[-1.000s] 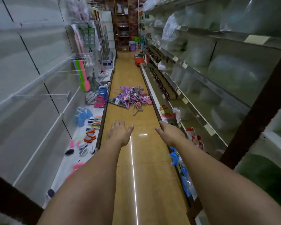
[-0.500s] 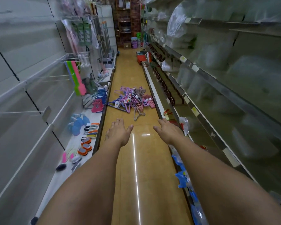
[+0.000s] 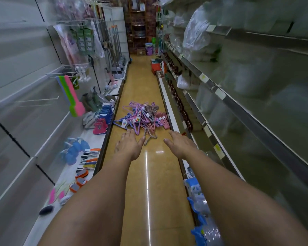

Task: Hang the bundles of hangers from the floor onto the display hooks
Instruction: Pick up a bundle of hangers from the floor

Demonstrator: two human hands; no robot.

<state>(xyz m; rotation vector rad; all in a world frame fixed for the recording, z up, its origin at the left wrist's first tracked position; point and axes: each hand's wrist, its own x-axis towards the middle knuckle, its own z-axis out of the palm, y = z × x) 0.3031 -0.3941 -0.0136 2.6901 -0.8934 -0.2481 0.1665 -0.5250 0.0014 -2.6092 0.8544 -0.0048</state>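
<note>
- Head view: pile of hanger bundles [image 3: 142,118] lies on the tan floor [image 3: 149,174] mid-aisle, pink, purple and grey ones tangled together, some with card labels. None lifted.
- Change vs 1.0 s and 0.5 s ago: pile sits lower and larger in frame and now meets the fingertips in the picture; before there was a clear strip of floor between hands and pile. Person has closed in on it.
- Left hand [image 3: 130,146]: palm down, fingers straight and together, thumb out, holding nothing. Its tips overlap the near edge of the pile in frame; real contact cannot be told, hand looks above floor level.
- Right hand [image 3: 180,144]: same pose, flat, empty, just right of the loose grey hanger [image 3: 149,137] at the pile's near end.
- Both arms stretched forward, same posture as in the earlier frames; only the approach changed.
- Meaning for task: reach phase, nothing grasped yet, zero bundles hung. My guess is a bend down and grab of the nearest bundle comes next.
- Display hooks [image 3: 36,100]: bare white wire prongs on the left wall panel, well apart from the pile, up and behind the hands. Bundle must be carried back to them.
- Nearby: bright foam pads [image 3: 73,96] hang on an upper hook; small boots [image 3: 101,121] and brushes [image 3: 87,160] on the left base shelf; bagged goods on the blurred right shelves [image 3: 220,89].
</note>
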